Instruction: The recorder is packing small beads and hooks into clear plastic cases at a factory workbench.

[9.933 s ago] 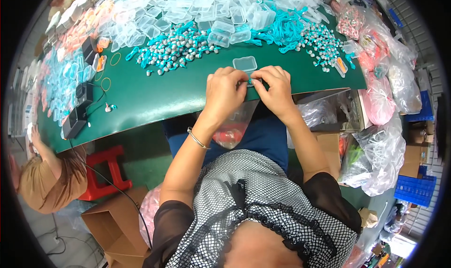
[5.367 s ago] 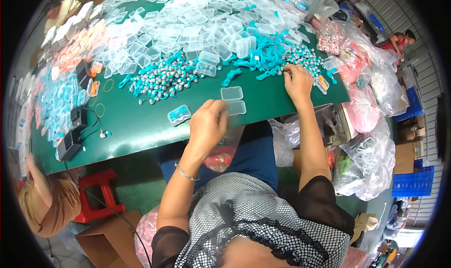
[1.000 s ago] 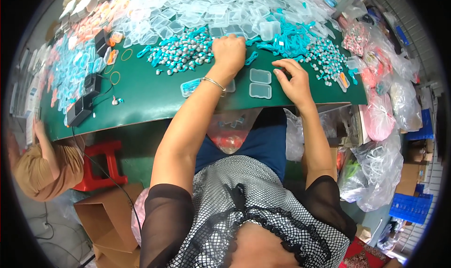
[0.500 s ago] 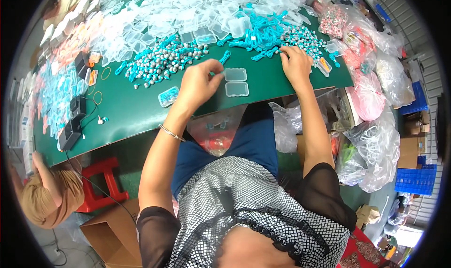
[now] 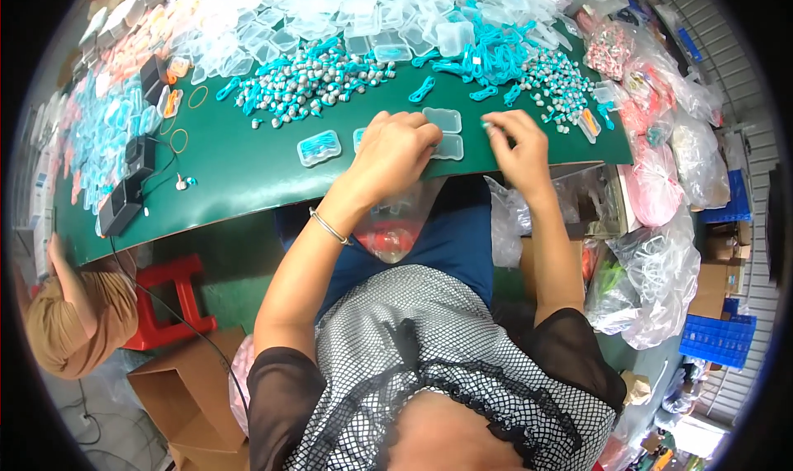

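An open clear plastic box (image 5: pixel 446 121) lies at the table's front edge, its two halves one behind the other. My left hand (image 5: pixel 395 151) is over its left side with fingers curled, hiding whatever they hold. To the right of the box, my right hand (image 5: pixel 519 145) pinches a small grey-and-teal piece (image 5: pixel 485 125) at its fingertips; its exact kind is too small to tell. Left of my left hand sits a clear box with teal cord inside (image 5: pixel 319 147). Between them the edge of another small box (image 5: pixel 358 139) shows, mostly covered by the hand.
Behind my hands lie a pile of grey-and-teal pieces (image 5: pixel 310 83), teal looped cords (image 5: pixel 487 54), grey beads (image 5: pixel 557 83) and many clear boxes (image 5: pixel 355 13). Black devices with a cable (image 5: pixel 122 207) stand at left. Plastic bags (image 5: pixel 657 256) crowd the right; a person's arm (image 5: pixel 73 298) is at far left.
My right hand has come away from the grey beads toward the open box. My left hand has moved right, over the box's left side. The whole view has shifted slightly.
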`<control>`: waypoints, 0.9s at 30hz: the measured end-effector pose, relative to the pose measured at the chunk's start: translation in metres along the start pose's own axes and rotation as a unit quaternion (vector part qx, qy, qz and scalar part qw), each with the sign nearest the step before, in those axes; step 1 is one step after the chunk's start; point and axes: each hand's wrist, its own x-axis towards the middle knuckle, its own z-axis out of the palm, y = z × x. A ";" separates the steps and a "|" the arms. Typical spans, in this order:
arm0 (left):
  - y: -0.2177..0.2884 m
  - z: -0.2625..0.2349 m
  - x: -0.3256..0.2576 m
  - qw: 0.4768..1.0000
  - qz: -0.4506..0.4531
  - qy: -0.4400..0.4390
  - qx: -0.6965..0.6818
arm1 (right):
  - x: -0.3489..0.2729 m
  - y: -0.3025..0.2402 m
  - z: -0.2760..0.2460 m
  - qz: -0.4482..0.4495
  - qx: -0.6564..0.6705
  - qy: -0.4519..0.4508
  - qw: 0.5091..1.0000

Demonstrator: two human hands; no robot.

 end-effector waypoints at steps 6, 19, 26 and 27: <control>-0.002 0.005 0.002 1.000 -0.024 -0.007 -0.013 | -0.004 -0.033 0.018 -0.160 -0.101 -0.072 0.979; 0.016 0.004 -0.008 0.993 -0.076 0.060 0.062 | 0.018 -0.032 0.007 -0.169 -0.077 -0.068 0.980; 0.011 0.011 -0.014 0.993 -0.074 0.017 0.088 | 0.072 0.009 0.064 -0.185 -0.129 -0.139 0.964; 0.012 0.011 -0.015 0.993 -0.076 0.023 0.087 | 0.073 0.009 0.064 -0.187 -0.128 -0.139 0.964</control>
